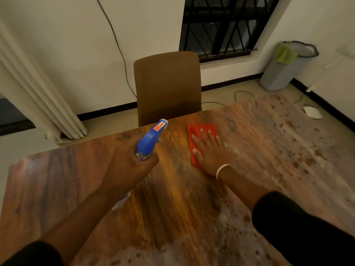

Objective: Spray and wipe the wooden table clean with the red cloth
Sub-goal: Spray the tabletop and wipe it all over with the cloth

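Observation:
The wooden table [178,198] fills the lower view; its right part looks pale and speckled with spots. My left hand [126,169] is closed around a spray bottle with a blue trigger head [150,140], held above the table's middle with the nozzle pointing toward the far edge. The bottle's clear body is mostly hidden under my hand. My right hand [208,152] lies flat, fingers spread, pressing on the red cloth [199,131] near the far edge of the table. A white bangle sits on that wrist.
A brown chair [168,83] stands against the table's far edge, right behind the nozzle. A grey bin [288,70] with a green cloth stands in the far right corner. Cables and a white object [312,112] lie on the floor. Curtains hang at left.

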